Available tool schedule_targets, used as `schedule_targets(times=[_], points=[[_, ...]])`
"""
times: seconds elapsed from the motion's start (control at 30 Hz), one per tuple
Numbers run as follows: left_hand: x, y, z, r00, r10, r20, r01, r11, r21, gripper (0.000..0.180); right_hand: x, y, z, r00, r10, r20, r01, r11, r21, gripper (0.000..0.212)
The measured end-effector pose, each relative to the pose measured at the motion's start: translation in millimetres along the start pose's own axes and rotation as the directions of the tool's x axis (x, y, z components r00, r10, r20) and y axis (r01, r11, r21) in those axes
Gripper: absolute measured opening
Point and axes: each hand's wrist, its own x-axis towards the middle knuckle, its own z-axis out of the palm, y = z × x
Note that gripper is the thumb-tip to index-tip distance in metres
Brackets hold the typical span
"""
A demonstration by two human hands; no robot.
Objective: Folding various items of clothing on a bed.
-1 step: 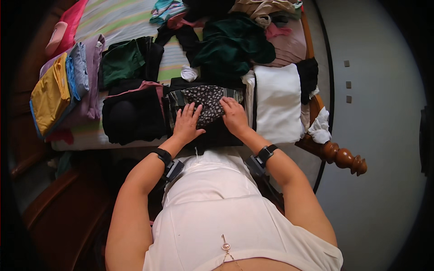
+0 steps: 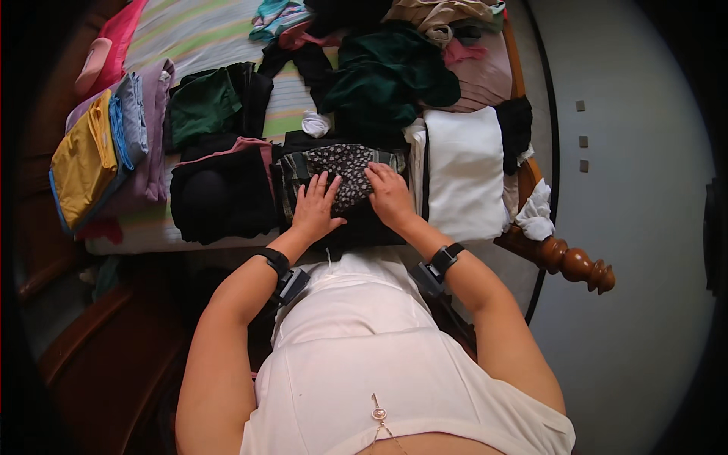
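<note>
A folded black garment with small white flowers lies on top of a dark folded pile at the near edge of the bed. My left hand rests on its left part, palm down with the fingers spread. On its right side lies my right hand, fingers slightly bent and their tips touching the cloth. Neither hand grips anything that I can see. Striped dark cloth shows beside the flowered fabric, partly covered by it.
Left of the pile are folded black clothes, then yellow folded cloth. White folded fabric sits to the right. Behind lies a crumpled dark green garment. A turned wooden bedpost juts out at the right corner.
</note>
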Motion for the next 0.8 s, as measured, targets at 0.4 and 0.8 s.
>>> schedule_targets(times=[0.4, 0.8], points=[[41, -33, 38, 0.913, -0.404, 0.055, 0.232, 0.404, -0.885, 0.070, -10, 4, 3, 0.969, 0.104, 0.222, -0.159, 0.956, 0.247, 0.054], [49, 70, -59, 0.904, 0.170, 0.391, 0.412, -0.591, -0.694, 0.038, -7, 12, -57, 0.793, 0.061, 0.607, -0.504, -0.495, 0.708, 0.042]])
